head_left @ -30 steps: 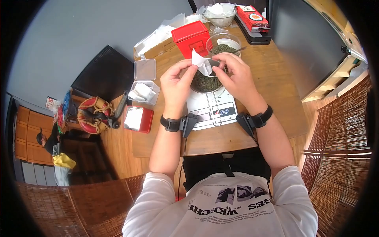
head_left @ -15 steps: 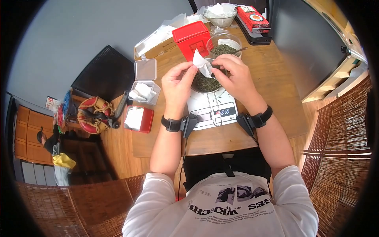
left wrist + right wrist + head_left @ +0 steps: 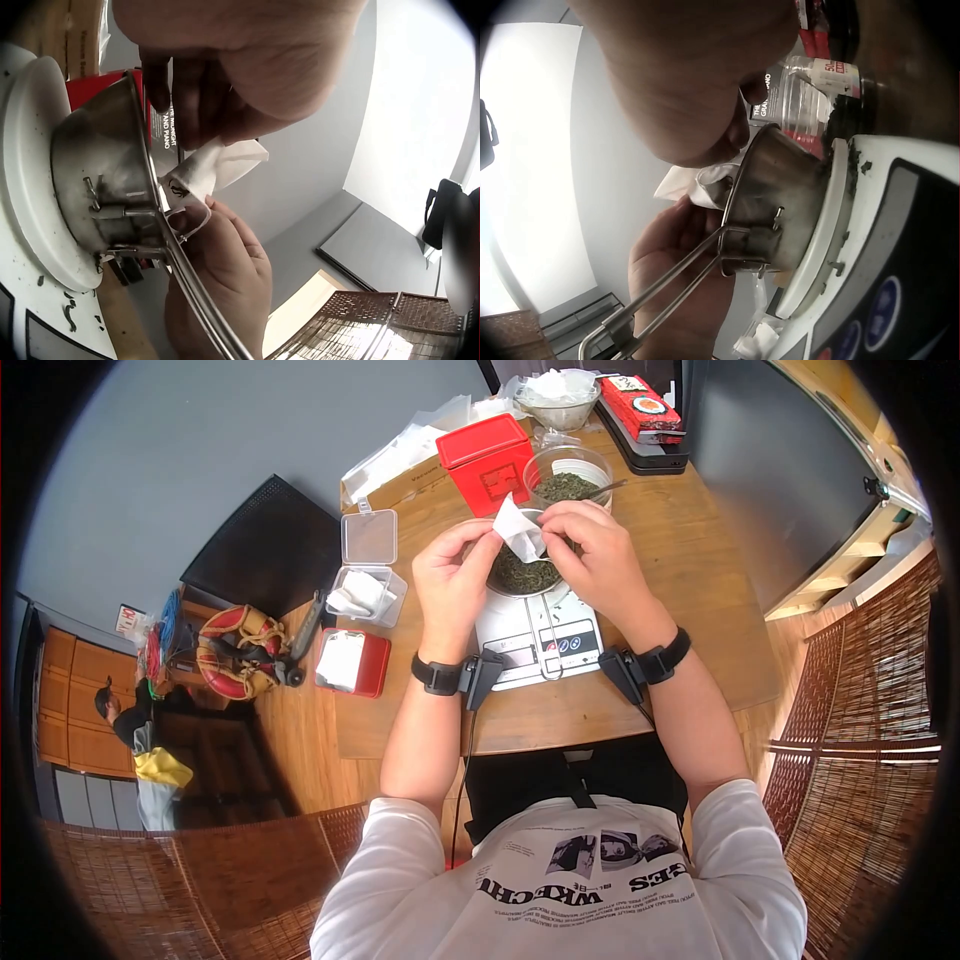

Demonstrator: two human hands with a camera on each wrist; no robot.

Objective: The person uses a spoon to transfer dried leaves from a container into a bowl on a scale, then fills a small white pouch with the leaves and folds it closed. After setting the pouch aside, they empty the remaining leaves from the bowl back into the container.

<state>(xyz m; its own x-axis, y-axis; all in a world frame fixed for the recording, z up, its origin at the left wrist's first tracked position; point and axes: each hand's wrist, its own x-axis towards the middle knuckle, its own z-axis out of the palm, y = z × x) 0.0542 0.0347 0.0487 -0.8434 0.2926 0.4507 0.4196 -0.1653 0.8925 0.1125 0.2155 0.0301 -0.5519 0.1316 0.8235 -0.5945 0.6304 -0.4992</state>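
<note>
Both hands hold a small white tea bag (image 3: pixel 520 532) above a metal pan (image 3: pixel 105 157). My left hand (image 3: pixel 450 568) pinches the bag's left side between thumb and fingers. At its right edge, the thumb and fingers of my right hand (image 3: pixel 592 552) pinch it. Dark bits show on the bag, and a thin string loop (image 3: pixel 202 217) hangs from it in the left wrist view. Dried green leaves (image 3: pixel 525 575) lie in the pan, whose wire handle points toward me. Under the pan is a white digital scale (image 3: pixel 512 660), with stray leaf bits on it.
Behind the pan stand a red tin (image 3: pixel 487 460) and a clear tub of leaves (image 3: pixel 563 485) with a spoon. On the left are an open plastic box (image 3: pixel 385 605) of white bags and a red-rimmed container (image 3: pixel 372 665). A glass bowl (image 3: pixel 557 415) and red packages (image 3: pixel 640 405) stand farther back.
The tea bag has shifted slightly right and down, with my left hand moving along with it. My right hand has barely moved; both still pinch the bag.
</note>
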